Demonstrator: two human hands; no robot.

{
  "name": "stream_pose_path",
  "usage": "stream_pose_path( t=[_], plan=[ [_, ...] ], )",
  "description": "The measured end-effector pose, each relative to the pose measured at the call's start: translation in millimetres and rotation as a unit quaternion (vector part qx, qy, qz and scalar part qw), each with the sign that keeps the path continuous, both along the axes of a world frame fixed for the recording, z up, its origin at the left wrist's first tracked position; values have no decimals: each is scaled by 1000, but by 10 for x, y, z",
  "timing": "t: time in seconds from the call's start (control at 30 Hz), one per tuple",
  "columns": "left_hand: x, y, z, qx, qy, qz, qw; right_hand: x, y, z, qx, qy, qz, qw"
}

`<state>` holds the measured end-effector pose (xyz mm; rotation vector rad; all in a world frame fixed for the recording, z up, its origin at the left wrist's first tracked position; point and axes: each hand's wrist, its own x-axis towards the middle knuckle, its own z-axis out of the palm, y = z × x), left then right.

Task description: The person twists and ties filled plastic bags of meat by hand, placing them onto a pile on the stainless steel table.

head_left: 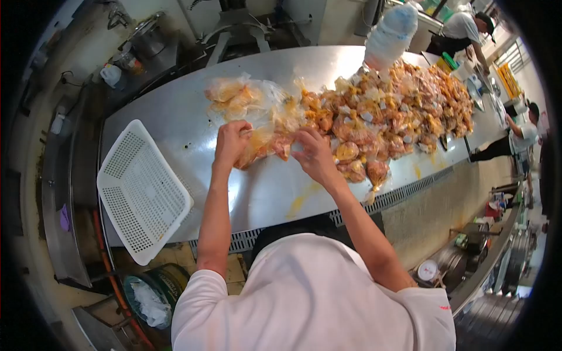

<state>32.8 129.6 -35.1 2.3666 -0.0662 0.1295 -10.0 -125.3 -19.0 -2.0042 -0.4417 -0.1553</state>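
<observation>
My left hand (pixel 234 141) has its fingers pinched on the left edge of a clear plastic bag of seasoned meat (pixel 262 146), which lies on the steel table (pixel 175 117). On the bag's right side, my right hand (pixel 315 153) is closed with its fingertips at the plastic. Reddish-orange pieces show through the film. Just beyond my hands lie more filled clear bags (pixel 234 99), loosely spread. To the right of my right hand rises a large heap of knotted meat bags (pixel 398 108), the nearest one close to the table's front edge.
An open-topped white perforated basket (pixel 186 202) stands at the table's left end. A bundle of bluish-white plastic (pixel 393 36) sits behind the heap. Below left is a dark bin (pixel 130 292) with plastic inside. Two people (pixel 462 29) work at the right, and a dial scale (pixel 427 269) stands lower right.
</observation>
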Motion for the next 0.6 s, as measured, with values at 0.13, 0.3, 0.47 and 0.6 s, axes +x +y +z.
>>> stream_pose_path(
  t=[0.13,0.3,0.47,0.6],
  plan=[
    [-281,-141,529,-100,-64,-64,991,115,397,180,-10,-89,-10,996],
    [-276,144,331,-3,-123,-90,988,488,346,-66,-28,-69,70,995],
    [-426,338,329,-53,-45,-3,998,455,232,226,25,-77,23,996],
    [-355,-157,171,-156,-135,-32,978,395,450,200,114,-19,57,992]
  ],
)
